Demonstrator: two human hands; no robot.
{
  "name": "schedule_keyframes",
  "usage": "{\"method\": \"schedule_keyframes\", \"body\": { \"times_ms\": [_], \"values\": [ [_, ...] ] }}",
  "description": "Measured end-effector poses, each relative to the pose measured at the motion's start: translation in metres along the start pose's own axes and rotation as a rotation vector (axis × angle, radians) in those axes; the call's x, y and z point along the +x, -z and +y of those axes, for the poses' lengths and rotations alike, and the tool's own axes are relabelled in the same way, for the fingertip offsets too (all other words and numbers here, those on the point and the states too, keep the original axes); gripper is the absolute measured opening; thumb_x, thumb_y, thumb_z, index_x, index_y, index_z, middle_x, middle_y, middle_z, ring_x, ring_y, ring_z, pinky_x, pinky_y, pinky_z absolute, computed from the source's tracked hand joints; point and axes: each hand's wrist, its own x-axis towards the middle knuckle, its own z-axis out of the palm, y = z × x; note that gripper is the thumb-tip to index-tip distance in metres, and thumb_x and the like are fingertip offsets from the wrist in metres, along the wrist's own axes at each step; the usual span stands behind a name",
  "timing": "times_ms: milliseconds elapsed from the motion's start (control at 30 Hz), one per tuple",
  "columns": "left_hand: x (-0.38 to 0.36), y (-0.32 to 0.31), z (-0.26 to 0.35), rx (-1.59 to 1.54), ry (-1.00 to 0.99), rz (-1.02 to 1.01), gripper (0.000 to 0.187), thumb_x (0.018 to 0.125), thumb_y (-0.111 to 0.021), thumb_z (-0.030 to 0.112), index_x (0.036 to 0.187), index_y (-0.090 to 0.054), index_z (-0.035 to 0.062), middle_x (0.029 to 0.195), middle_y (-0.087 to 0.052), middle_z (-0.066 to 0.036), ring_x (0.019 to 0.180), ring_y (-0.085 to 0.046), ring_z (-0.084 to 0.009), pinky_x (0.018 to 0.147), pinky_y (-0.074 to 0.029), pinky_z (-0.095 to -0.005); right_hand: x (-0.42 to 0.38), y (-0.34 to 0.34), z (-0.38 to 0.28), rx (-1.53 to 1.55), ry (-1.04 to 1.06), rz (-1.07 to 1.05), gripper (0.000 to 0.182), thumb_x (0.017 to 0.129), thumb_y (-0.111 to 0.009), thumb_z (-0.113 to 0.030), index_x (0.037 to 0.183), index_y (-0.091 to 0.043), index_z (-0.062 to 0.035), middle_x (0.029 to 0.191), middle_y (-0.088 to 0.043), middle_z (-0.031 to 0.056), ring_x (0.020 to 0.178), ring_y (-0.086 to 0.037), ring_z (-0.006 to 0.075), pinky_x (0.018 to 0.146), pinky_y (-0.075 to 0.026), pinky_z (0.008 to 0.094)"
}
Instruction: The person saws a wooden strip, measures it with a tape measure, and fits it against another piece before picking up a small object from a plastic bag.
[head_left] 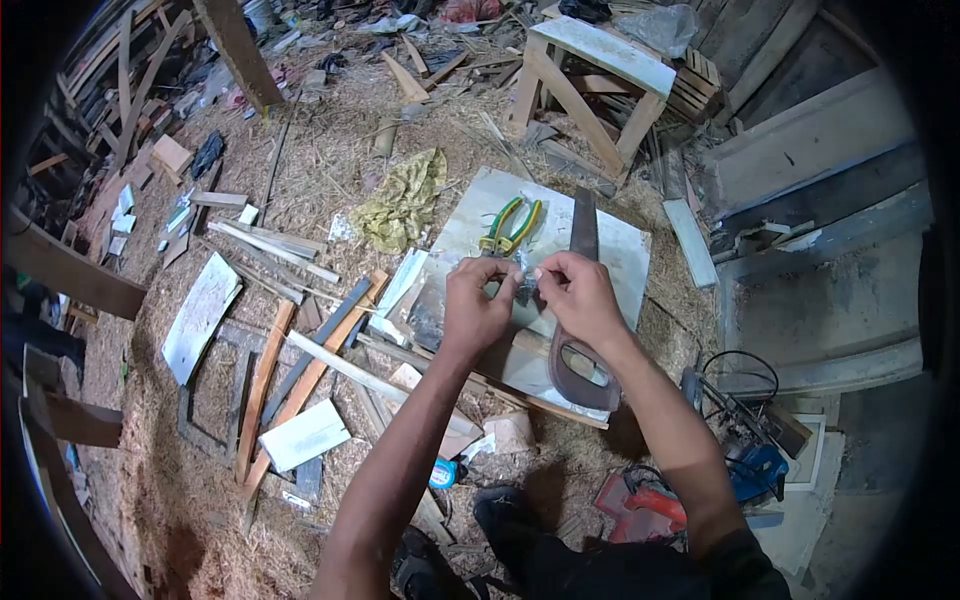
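Both hands meet over a pale board (626,262). My left hand (480,305) has thumb and index finger pinched together, and my right hand (580,295) pinches just beside it. Between the fingertips is something small and shiny that I cannot make out. Green-and-yellow pliers (513,226) lie on the board just beyond my left hand. A handsaw (585,228) lies under my right hand, its blade pointing away and its dark handle (582,375) near the board's front edge.
A small wooden bench (605,50) stands beyond the board. Wood strips (310,380) and a white piece (304,435) lie left. A blue tape measure (443,473) and red power tool (645,512) are near my feet. Yellow cloth (400,200) lies behind; large panels (820,300) stand right.
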Motion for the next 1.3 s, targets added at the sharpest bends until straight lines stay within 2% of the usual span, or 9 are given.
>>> {"method": "schedule_keyframes", "body": {
  "times_ms": [67, 267, 367, 500, 600, 933, 1033, 1167, 1300],
  "values": [
    [-0.001, 0.000, 0.000, 0.086, -0.049, -0.026, 0.010, 0.088, -0.071, 0.010, 0.092, -0.068, 0.0018, 0.089, -0.068, -0.014, 0.090, -0.062, -0.0284, 0.086, -0.046, -0.0392, 0.000, 0.001, -0.011, -0.177, 0.122, 0.030, 0.010, 0.088, -0.066, -0.007, 0.088, -0.062, 0.0027, 0.080, -0.065, 0.0195, 0.074, -0.066, 0.0358, 0.067, -0.051, 0.0426],
    [0.000, 0.001, -0.004, 0.154, -0.106, -0.083, 0.013, 0.093, -0.065, 0.016, 0.094, -0.061, 0.0031, 0.090, -0.063, -0.015, 0.091, -0.057, -0.0347, 0.090, -0.039, -0.0435, 0.005, -0.007, -0.005, -0.274, 0.244, 0.045, 0.013, 0.088, -0.065, -0.007, 0.093, -0.063, 0.0046, 0.088, -0.065, 0.0221, 0.084, -0.066, 0.0374, 0.073, -0.052, 0.0438],
    [-0.003, 0.000, -0.005, 0.189, -0.122, -0.076, 0.015, 0.094, -0.064, 0.018, 0.093, -0.060, 0.0025, 0.088, -0.062, -0.015, 0.091, -0.057, -0.0352, 0.090, -0.039, -0.0438, 0.008, 0.006, -0.023, -0.123, 0.123, -0.071, 0.016, 0.088, -0.065, -0.008, 0.098, -0.064, 0.0048, 0.091, -0.065, 0.0223, 0.085, -0.066, 0.0394, 0.075, -0.052, 0.0446],
    [-0.001, -0.001, -0.004, 0.196, -0.154, -0.090, 0.015, 0.094, -0.062, 0.016, 0.095, -0.059, 0.0022, 0.091, -0.061, -0.015, 0.095, -0.056, -0.0349, 0.091, -0.038, -0.0438, 0.013, 0.015, -0.020, -0.183, 0.140, -0.163, 0.013, 0.088, -0.065, -0.007, 0.093, -0.066, 0.0040, 0.093, -0.066, 0.0219, 0.084, -0.067, 0.0370, 0.075, -0.052, 0.0427],
    [-0.002, 0.002, -0.001, 0.222, -0.151, -0.161, 0.013, 0.094, -0.062, 0.015, 0.098, -0.057, 0.0027, 0.096, -0.060, -0.015, 0.099, -0.055, -0.0346, 0.092, -0.038, -0.0437, 0.007, -0.002, -0.011, -0.294, 0.229, 0.036, 0.012, 0.086, -0.066, -0.008, 0.087, -0.066, 0.0041, 0.085, -0.067, 0.0210, 0.079, -0.068, 0.0351, 0.072, -0.052, 0.0421],
    [-0.002, 0.004, -0.002, 0.081, -0.116, -0.140, 0.012, 0.095, -0.061, 0.011, 0.101, -0.055, 0.0020, 0.098, -0.058, -0.017, 0.102, -0.053, -0.0359, 0.094, -0.039, -0.0441, 0.016, -0.016, -0.003, -0.148, -0.065, 0.182, 0.013, 0.084, -0.070, -0.008, 0.087, -0.067, 0.0045, 0.072, -0.069, 0.0132, 0.064, -0.069, 0.0218, 0.061, -0.054, 0.0344],
    [-0.001, 0.006, -0.007, 0.051, -0.071, -0.159, 0.015, 0.093, -0.063, 0.011, 0.102, -0.056, 0.0024, 0.102, -0.058, -0.017, 0.102, -0.053, -0.0358, 0.094, -0.040, -0.0440, 0.024, -0.010, 0.006, 0.238, -0.378, 0.004, 0.011, 0.089, -0.068, -0.005, 0.093, -0.067, 0.0042, 0.074, -0.069, 0.0084, 0.063, -0.066, 0.0146, 0.059, -0.053, 0.0293],
    [0.000, 0.007, 0.003, 0.039, -0.082, -0.152, 0.023, 0.087, -0.069, 0.012, 0.105, -0.056, 0.0040, 0.111, -0.058, -0.016, 0.109, -0.053, -0.0369, 0.098, -0.040, -0.0445, 0.018, 0.008, 0.004, 0.441, -0.224, -0.048, 0.011, 0.091, -0.064, 0.001, 0.101, -0.065, 0.0042, 0.079, -0.067, 0.0047, 0.070, -0.065, 0.0099, 0.061, -0.052, 0.0251],
    [-0.002, -0.003, 0.002, 0.253, -0.182, -0.082, 0.033, 0.082, -0.076, 0.018, 0.107, -0.057, 0.0080, 0.120, -0.058, -0.014, 0.119, -0.051, -0.0369, 0.101, -0.038, -0.0471, 0.016, 0.016, -0.002, -0.057, -0.025, -0.019, 0.011, 0.086, -0.067, -0.004, 0.096, -0.067, 0.0028, 0.079, -0.069, 0.0104, 0.071, -0.069, 0.0203, 0.068, -0.055, 0.0322]
  ]
}}
